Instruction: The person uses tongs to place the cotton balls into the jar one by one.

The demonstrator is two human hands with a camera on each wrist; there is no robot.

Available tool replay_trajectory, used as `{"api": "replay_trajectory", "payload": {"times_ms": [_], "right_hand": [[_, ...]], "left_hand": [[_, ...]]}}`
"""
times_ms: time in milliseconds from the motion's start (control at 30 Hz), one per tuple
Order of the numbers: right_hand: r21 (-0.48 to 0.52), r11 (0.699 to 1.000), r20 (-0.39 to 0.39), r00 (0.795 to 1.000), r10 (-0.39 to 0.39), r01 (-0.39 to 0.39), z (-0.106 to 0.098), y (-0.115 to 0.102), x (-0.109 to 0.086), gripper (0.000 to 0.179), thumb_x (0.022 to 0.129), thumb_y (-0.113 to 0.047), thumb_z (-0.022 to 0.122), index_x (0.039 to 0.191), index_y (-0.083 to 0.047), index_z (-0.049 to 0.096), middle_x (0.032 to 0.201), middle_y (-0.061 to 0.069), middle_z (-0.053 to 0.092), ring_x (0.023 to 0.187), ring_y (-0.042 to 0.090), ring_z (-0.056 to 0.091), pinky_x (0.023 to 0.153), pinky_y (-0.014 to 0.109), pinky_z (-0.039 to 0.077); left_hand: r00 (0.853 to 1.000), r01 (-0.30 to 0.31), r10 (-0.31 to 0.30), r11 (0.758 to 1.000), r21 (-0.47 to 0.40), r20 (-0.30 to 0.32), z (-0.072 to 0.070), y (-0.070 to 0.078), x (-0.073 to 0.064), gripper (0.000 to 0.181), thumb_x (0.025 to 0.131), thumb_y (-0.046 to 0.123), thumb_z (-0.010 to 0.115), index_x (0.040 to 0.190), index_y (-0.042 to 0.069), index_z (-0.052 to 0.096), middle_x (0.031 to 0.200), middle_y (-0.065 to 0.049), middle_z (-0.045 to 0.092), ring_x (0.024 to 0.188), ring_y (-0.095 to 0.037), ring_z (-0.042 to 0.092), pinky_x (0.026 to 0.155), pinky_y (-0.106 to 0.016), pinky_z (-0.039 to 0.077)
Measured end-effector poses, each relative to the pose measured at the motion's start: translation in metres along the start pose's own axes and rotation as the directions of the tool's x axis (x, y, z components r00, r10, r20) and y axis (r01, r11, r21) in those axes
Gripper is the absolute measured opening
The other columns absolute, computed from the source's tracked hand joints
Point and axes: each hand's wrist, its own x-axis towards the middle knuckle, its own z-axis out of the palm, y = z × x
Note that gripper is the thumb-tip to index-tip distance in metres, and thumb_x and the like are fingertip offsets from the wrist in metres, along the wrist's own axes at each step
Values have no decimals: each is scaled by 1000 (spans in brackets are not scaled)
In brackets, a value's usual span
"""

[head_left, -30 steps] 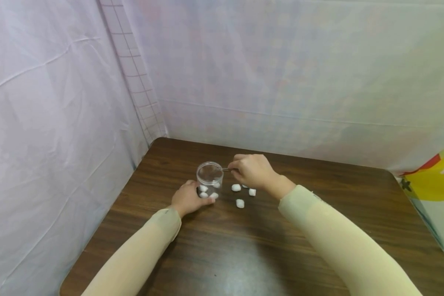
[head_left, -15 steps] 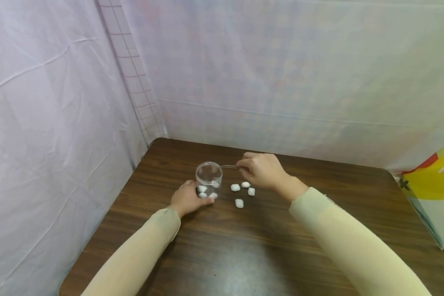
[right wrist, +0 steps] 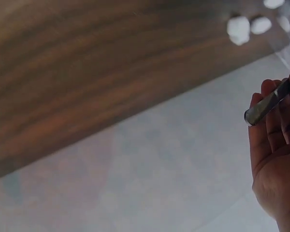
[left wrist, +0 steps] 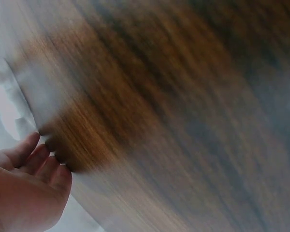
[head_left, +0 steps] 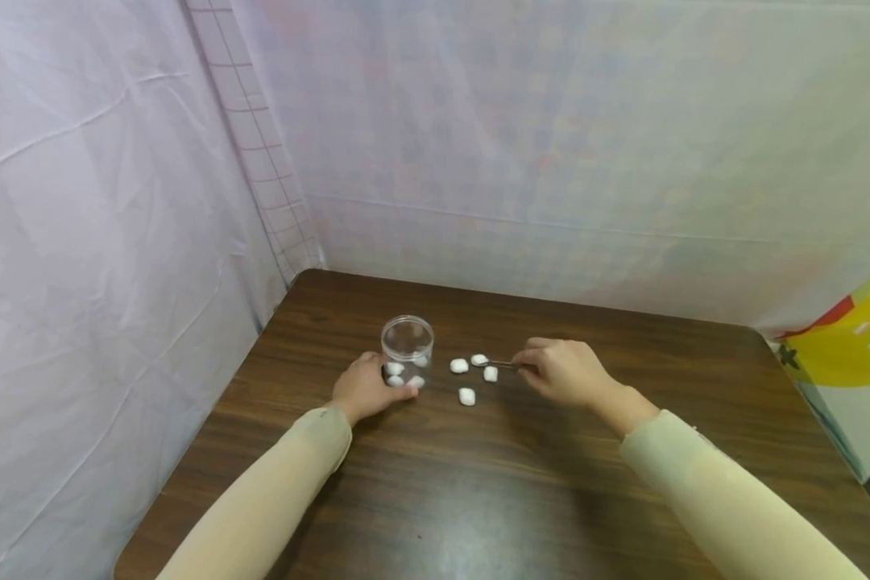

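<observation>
**Tweezers at the cotton balls, jar steadied**

While the left hand (head_left: 366, 389) curls round the base of the clear jar (head_left: 408, 348), the right hand (head_left: 565, 373) pinches metal tweezers (head_left: 503, 364). Tweezer tips sit at the loose white cotton balls (head_left: 471, 377) on the brown worktop (head_left: 623, 483), just right of the jar. Jar is upright, lid off, with a few balls inside. Four balls lie loose between the two hands. Right wrist view shows the tweezers (right wrist: 268, 102) gripped across the fingers. Left wrist view is blurred.
</observation>
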Motion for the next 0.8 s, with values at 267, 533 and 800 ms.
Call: {"api": "replay_trajectory", "payload": {"times_ms": [267, 533, 800], "right_hand": [[4, 1000, 31, 1000, 2, -3, 23, -7, -16, 15, 79, -23, 69, 94, -20, 72, 79, -12, 53, 51, 0, 42, 40, 21, 35], [-6, 1000, 55, 998, 9, -9, 36, -13, -12, 16, 79, -25, 68, 94, -22, 72, 79, -13, 51, 53, 2, 44, 41, 25, 37], [2, 1000, 95, 995, 30, -31, 42, -16, -9, 15, 79, -25, 67, 93, -23, 72, 77, -13, 50, 55, 4, 45, 43, 27, 38]], "left_hand": [[1000, -3, 3, 1000, -5, 4, -1, 2, -1, 81, 65, 65, 69, 124, 12, 57, 117, -8, 55, 98, -24, 54, 79, -42, 45], [1000, 3, -3, 1000, -4, 6, 0, -1, -1, 82, 65, 67, 68, 125, 12, 56, 119, -8, 54, 99, -24, 54, 79, -42, 45], [1000, 4, -4, 1000, -2, 8, 0, 0, 0, 82, 65, 66, 69, 125, 12, 56, 119, -7, 54, 100, -24, 53, 79, -42, 45]]}}
